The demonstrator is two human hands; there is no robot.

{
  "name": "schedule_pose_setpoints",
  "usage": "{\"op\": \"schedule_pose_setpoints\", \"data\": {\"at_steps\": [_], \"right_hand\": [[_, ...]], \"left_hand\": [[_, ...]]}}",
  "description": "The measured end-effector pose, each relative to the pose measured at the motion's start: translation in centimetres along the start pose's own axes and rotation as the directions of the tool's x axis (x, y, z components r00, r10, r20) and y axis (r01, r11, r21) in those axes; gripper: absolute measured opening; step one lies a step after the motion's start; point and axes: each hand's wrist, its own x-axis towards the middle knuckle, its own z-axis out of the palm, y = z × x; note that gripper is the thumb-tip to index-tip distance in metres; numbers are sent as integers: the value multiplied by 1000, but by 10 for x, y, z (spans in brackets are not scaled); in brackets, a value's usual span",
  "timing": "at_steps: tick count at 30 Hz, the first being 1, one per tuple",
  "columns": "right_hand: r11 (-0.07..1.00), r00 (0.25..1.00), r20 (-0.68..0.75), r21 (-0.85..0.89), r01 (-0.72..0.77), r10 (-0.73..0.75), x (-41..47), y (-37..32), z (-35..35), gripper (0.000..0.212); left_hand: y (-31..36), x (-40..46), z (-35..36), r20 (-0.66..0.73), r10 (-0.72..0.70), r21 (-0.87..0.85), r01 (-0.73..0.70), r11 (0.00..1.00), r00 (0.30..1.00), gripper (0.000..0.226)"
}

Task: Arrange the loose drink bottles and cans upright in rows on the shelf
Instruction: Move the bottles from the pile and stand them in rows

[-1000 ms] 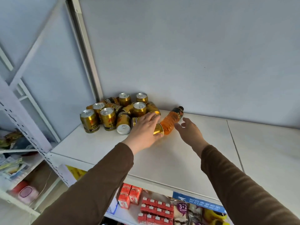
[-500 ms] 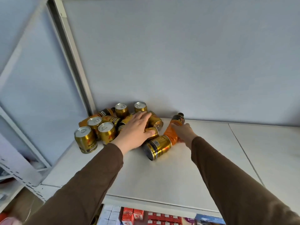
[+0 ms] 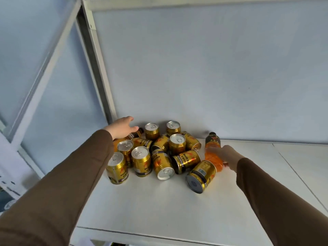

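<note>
Gold ribbed cans (image 3: pixel 142 160) cluster at the white shelf's (image 3: pixel 159 210) back left corner, some upright, some toppled. The right hand (image 3: pixel 224 156) grips a lying orange bottle (image 3: pixel 213 150); the left hand (image 3: pixel 121 128), fingers spread, reaches over another bottle (image 3: pixel 135 134).

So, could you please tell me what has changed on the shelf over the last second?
The left hand left the middle of the cans and reached to the back left, over the lying bottle. The right hand closed its grip on the orange bottle, which now stands more upright. A can rolled forward. The upright cans stayed put.
</note>
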Motion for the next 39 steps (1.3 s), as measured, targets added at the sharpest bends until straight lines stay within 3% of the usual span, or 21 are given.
{"op": "schedule_pose_setpoints", "data": {"at_steps": [7, 14, 19, 25, 33, 39], "right_hand": [[989, 996, -71, -133, -61, 52, -7, 4, -7, 55], [989, 993, -100, -127, -77, 64, -10, 8, -7, 67], [994, 990, -115, -57, -93, 86, -11, 9, -7, 66], [999, 983, -175, -7, -49, 47, -13, 13, 0, 60], [971, 956, -253, 148, 187, -146, -33, -5, -8, 49], [879, 930, -258, 335, 339, -260, -67, -24, -21, 52]], "left_hand": [[-33, 44, 20, 175, -79, 110, 60, 992, 981, 56], [-34, 74, 33, 290, -120, -27, 133, 991, 950, 60], [-45, 83, 32, 220, -113, -90, 136, 987, 969, 62], [-46, 68, 14, 121, -69, -432, 116, 894, 990, 73], [3, 31, -48, -141, 53, -651, -133, 747, 989, 46], [76, -4, -80, -199, 258, -787, -311, 532, 945, 39]]}}
